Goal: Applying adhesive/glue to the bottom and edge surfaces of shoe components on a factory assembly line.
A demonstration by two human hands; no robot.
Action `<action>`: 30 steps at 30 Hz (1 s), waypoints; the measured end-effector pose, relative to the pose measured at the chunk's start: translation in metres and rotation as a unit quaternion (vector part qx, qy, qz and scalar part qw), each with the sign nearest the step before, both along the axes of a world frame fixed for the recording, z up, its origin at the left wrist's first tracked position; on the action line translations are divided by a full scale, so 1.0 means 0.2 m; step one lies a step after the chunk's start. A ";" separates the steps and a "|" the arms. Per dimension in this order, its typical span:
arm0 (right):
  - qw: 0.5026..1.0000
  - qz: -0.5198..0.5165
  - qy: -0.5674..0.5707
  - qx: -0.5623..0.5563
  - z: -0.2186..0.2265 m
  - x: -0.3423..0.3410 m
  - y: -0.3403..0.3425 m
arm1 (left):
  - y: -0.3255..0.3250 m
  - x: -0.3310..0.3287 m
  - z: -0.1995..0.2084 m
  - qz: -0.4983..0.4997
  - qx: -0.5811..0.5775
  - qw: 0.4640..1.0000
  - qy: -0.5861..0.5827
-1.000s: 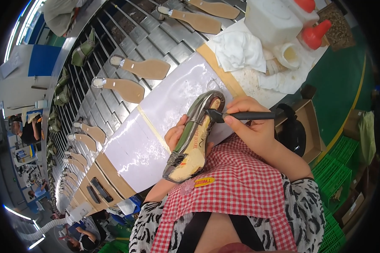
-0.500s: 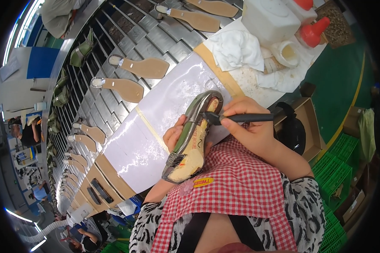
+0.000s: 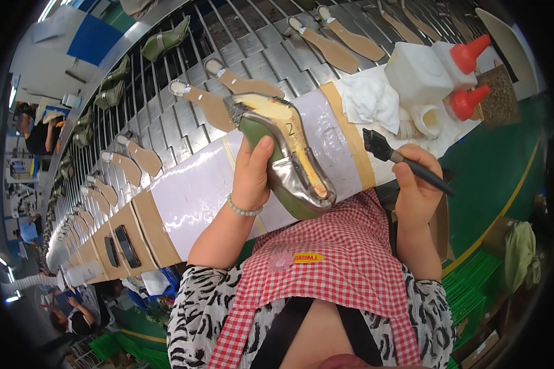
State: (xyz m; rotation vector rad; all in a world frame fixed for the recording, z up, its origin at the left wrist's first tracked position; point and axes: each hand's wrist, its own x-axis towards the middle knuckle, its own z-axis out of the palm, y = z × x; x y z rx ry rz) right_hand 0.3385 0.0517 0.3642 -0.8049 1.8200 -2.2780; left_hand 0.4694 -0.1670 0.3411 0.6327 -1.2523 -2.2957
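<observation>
A green and silver-grey shoe upper on a last [image 3: 294,150] is tilted above the work surface, its pale underside facing up and its dark gathered edge at the upper left. My left hand [image 3: 252,175] grips its green side, thumb lying along it. A flat brush [image 3: 377,146] with dark bristles and a long black handle is held in my right hand [image 3: 420,190], its head to the right of the shoe and apart from it. Tan soles [image 3: 203,106] lie on the metal slats just beyond the shoe.
A plastic-covered work board [image 3: 191,200] runs beside the slatted conveyor [image 3: 258,55]. On the right are a crumpled white cloth [image 3: 368,98], an open jar [image 3: 427,120], a white jug [image 3: 417,77] and red-topped bottles [image 3: 465,101]. Green crates [image 3: 474,283] stand at the lower right.
The shoe has been turned end for end, its gathered edge now at the upper left. The brush has come away from the underside to the right. My view has shifted.
</observation>
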 end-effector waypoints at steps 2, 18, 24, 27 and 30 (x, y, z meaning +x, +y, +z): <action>0.999 -0.006 0.005 0.048 0.03 0.05 -0.02 | 0.01 -0.01 0.01 0.012 -0.017 1.000 -0.008; 0.926 0.178 0.252 0.219 0.07 0.11 -0.18 | 0.10 0.02 0.02 -0.021 -0.130 0.991 -0.035; 0.929 0.093 0.274 0.230 0.09 0.06 -0.20 | 0.11 0.04 0.03 -0.089 -0.125 0.987 -0.040; 0.963 0.064 0.232 0.119 0.09 0.00 -0.12 | 0.02 0.02 0.05 -0.096 -0.006 0.995 0.004; 0.989 0.078 0.092 0.087 0.16 0.04 -0.03 | -0.18 0.02 0.07 -0.095 0.079 0.992 0.014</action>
